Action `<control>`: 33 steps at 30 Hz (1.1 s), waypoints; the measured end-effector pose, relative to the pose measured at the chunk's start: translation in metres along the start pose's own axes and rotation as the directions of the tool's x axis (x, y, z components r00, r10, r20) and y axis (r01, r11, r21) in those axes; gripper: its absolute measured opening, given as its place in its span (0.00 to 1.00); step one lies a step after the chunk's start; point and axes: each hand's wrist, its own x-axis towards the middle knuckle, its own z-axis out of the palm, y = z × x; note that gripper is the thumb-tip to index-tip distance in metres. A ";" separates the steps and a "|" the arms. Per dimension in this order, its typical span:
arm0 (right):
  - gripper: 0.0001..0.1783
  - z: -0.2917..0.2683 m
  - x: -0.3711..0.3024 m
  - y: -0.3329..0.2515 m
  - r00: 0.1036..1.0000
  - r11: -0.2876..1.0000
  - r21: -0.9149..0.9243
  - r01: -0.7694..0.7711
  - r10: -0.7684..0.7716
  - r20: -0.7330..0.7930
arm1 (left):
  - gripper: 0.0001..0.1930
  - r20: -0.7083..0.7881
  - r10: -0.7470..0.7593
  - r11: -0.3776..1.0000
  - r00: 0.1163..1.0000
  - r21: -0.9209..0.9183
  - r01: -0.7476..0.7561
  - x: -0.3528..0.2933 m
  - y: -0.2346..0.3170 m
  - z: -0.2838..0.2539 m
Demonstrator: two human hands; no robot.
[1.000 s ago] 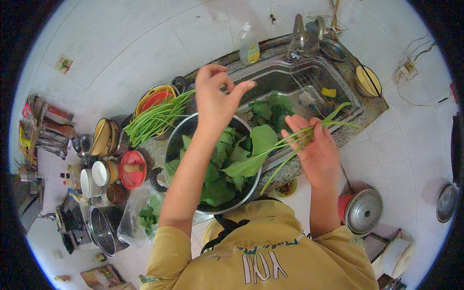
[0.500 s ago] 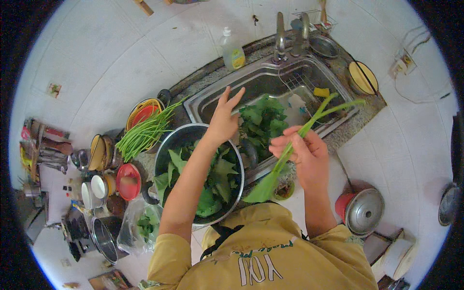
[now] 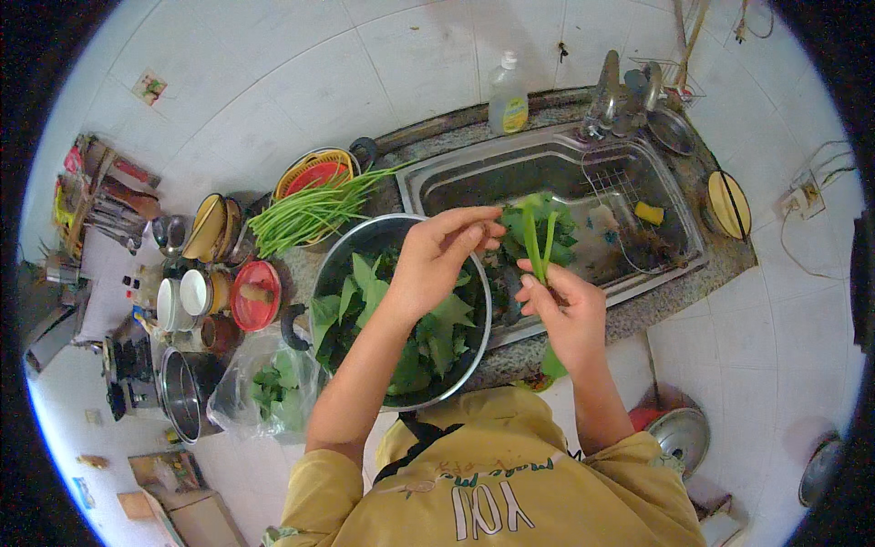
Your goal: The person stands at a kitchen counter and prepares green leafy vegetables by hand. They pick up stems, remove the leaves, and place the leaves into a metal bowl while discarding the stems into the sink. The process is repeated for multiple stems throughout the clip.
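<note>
My right hand grips a few green leaf stems between thumb and fingers, their cut ends pointing up over the sink. A leaf on them hangs below that hand, beside the wrist. Close to the left of the stems is my left hand, fingers loosely bent and partly stretched toward them; nothing shows in it. Under my left forearm stands a large metal pot full of broad green leaves. More leafy greens lie in the steel sink, partly behind the stems and hands.
Long thin green stalks lie across a yellow-and-red basket left of the sink. A dish-soap bottle stands behind it, near the taps. A plastic bag of leaves and a red dish sit left of the pot.
My left hand has lowered its raised, spread fingers and turned toward the stems. My right hand has tilted the stems more upright and brought them nearer the left hand. The view has shifted.
</note>
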 end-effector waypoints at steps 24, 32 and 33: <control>0.11 -0.054 -0.016 -0.030 0.963 0.811 -0.521 0.266 -0.247 0.106 | 0.07 0.257 0.155 0.865 0.954 0.431 -0.257 -0.020 0.035 0.014; 0.09 -0.039 -0.019 -0.028 0.929 0.801 -0.499 0.331 -0.369 0.024 | 0.04 -0.084 0.395 0.716 0.915 0.653 -0.249 -0.017 0.018 0.048; 0.09 -0.035 -0.019 -0.027 0.930 0.813 -0.486 0.321 -0.367 0.002 | 0.03 -0.132 0.424 0.706 0.896 0.668 -0.236 -0.014 0.017 0.053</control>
